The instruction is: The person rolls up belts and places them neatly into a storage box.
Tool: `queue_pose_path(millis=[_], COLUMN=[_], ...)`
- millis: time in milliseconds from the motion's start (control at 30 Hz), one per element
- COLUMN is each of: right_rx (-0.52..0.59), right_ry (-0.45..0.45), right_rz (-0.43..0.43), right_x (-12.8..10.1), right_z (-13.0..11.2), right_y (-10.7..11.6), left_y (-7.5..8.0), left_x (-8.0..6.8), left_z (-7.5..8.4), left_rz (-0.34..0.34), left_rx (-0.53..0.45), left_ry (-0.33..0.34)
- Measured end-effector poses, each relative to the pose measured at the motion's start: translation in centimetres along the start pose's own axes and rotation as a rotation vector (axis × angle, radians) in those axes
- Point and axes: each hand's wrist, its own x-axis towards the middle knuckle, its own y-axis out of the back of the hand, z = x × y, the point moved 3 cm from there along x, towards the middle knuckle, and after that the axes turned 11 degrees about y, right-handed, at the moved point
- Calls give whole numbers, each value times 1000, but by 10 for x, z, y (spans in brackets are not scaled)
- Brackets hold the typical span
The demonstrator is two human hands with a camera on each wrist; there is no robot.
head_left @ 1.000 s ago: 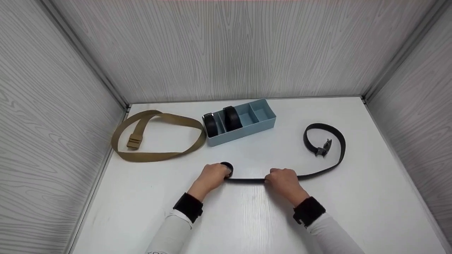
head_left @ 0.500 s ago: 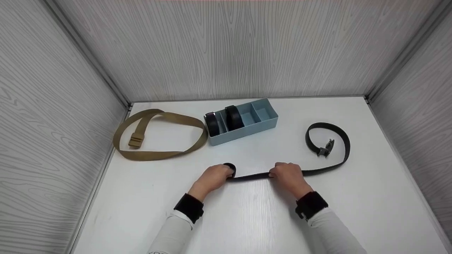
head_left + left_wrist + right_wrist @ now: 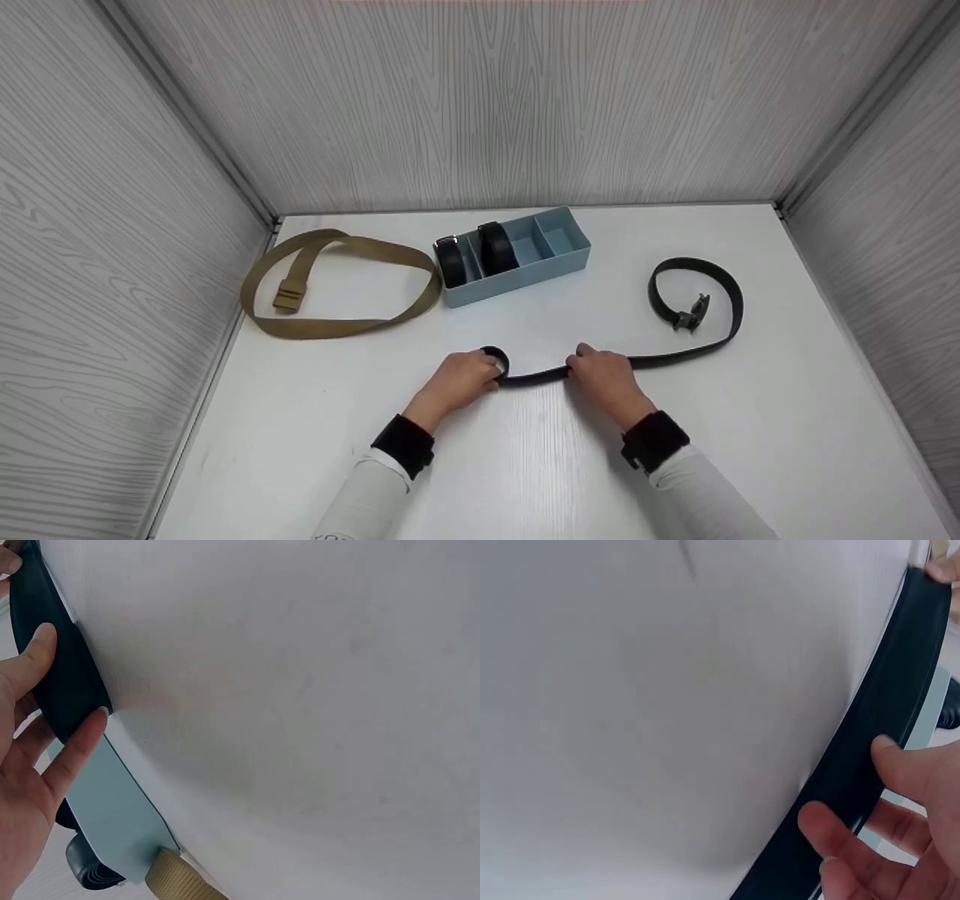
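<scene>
Black belt (image 3: 679, 358), rolled end in left hand (image 3: 461, 379) grip, strap under right hand (image 3: 606, 377)

head: high, looking down at table (image 3: 525, 465) | wrists: close (both share black belt (image 3: 536, 376))

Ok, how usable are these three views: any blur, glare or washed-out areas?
Head view: sharp and evenly lit, with only soft shadows under the left hand and right hand on the black leather belt; a pale sheen lies on the white table. Left wrist view: the table is overexposed and featureless. Right wrist view: tilted and soft, its fingertips blurred against the belt.
</scene>
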Motion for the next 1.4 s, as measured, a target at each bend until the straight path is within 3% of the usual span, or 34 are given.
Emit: queue_pose_path(millis=[267, 733, 1033, 1200, 1400], right_rx=[42, 77, 203, 170, 165], right_ry=[173, 256, 458, 466, 412], right_rz=[55, 36, 100, 85, 77], right_x=[7, 23, 23, 24, 27], right_z=[-30, -25, -27, -28, -31], right_y=[-10, -9, -11, -12, -12], left_y=[1, 2, -1, -1, 2], left_x=[7, 11, 4, 3, 7], left_z=[8, 9, 11, 10, 10], left_rz=[42, 37, 65, 46, -26], left_rx=[5, 46, -70, -130, -299], left_ry=[-63, -157, -228, -194, -77])
